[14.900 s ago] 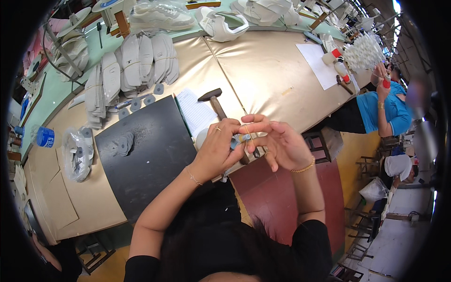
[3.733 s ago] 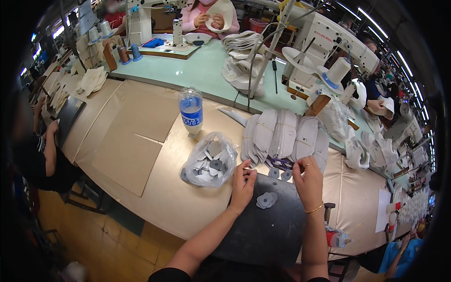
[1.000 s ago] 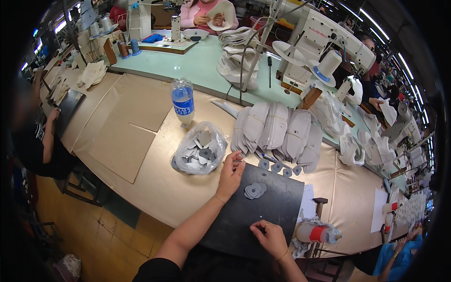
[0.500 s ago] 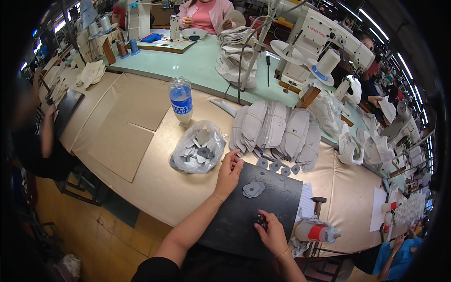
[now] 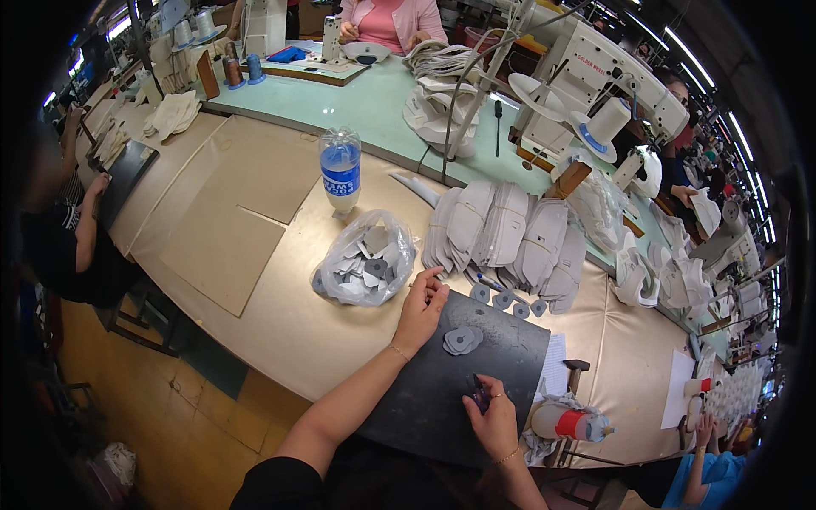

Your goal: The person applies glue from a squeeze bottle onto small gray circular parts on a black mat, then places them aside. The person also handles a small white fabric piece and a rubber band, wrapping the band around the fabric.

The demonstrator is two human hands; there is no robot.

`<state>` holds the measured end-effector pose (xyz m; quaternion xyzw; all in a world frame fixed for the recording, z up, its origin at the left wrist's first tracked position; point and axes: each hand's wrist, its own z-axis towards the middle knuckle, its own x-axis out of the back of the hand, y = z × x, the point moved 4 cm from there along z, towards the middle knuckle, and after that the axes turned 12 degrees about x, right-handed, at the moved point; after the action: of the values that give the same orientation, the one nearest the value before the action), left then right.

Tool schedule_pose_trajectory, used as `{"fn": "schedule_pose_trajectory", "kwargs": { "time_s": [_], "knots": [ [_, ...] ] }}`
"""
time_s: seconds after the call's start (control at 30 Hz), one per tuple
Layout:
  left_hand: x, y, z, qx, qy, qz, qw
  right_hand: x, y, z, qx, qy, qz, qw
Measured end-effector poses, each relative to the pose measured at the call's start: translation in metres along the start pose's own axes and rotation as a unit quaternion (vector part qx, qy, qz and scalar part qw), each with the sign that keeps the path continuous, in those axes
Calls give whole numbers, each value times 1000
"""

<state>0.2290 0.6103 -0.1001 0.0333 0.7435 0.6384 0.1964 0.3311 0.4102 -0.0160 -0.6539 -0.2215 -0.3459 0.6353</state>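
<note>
A black mat (image 5: pixel 425 399) lies in front of me, with a small overlapping pile of grey cut pieces (image 5: pixel 462 340) on it. My left hand (image 5: pixel 421 313) rests at the mat's far left corner, between a clear plastic bag (image 5: pixel 327 283) of grey and white scraps and the bundled grey pieces (image 5: pixel 450 225). Its fingers are bent and apart, with nothing visible in them. Over the mat's right part, my right hand (image 5: pixel 495 422) is closed on a small dark pointed tool (image 5: pixel 478 393); its exact kind is too small to tell.
Several round grey pieces (image 5: pixel 503 299) and a blue pen (image 5: pixel 488 280) lie past the mat's far edge. A bottle with a blue label (image 5: pixel 341 174) stands behind the bag. To the right are a hammer (image 5: pixel 576 367) and a red-banded bottle (image 5: pixel 571 422). Sewing machines (image 5: pixel 586 76) stand beyond; co-workers sit around.
The view has shifted slightly, so the tabletop appears a little to the right. The tool's tip now points more upward from my right hand. My left hand stays at the mat's corner.
</note>
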Motion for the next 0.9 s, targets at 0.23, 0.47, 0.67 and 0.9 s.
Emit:
{"fn": "schedule_pose_trajectory", "kwargs": {
  "time_s": [0.23,0.47,0.67,0.9],
  "knots": [
    [0,0,0,-6,5,-11,1000,-4,6,-3,-4,18,23,1000],
    [1,-3,1,3,-5,-5,1000,-11,3,-4,11,-5,14,1000],
    [1,-3,1,8,-4,1,1000,-15,2,-5,4,-22,12,1000],
    [1,0,0,4,-1,13,1000,-23,3,-7,47,-31,4,998]
  ]
}}
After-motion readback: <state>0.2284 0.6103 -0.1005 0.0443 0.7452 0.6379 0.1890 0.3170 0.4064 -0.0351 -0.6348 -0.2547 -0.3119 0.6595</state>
